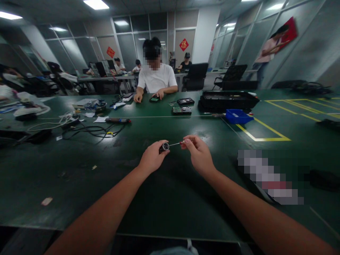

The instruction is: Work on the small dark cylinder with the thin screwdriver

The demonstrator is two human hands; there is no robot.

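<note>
Just above the green table, my left hand (154, 156) is closed around a small dark cylindrical part (165, 147) with a round, silvery open end facing me. My right hand (198, 152) pinches the red handle of a thin screwdriver (181, 143). Its metal shaft points left, and the tip meets or lies very close to the side of the cylinder; whether it touches is too small to tell. My left fingers hide most of the cylinder's body.
Cables (92, 131) and a dark-handled tool (118, 120) lie to the left. Hard drives (182, 110), a blue bin (237, 116) and a black tray (228, 101) are farther back. A person (156, 78) sits opposite, handling a circuit board. A blurred-out object (268, 177) lies at right.
</note>
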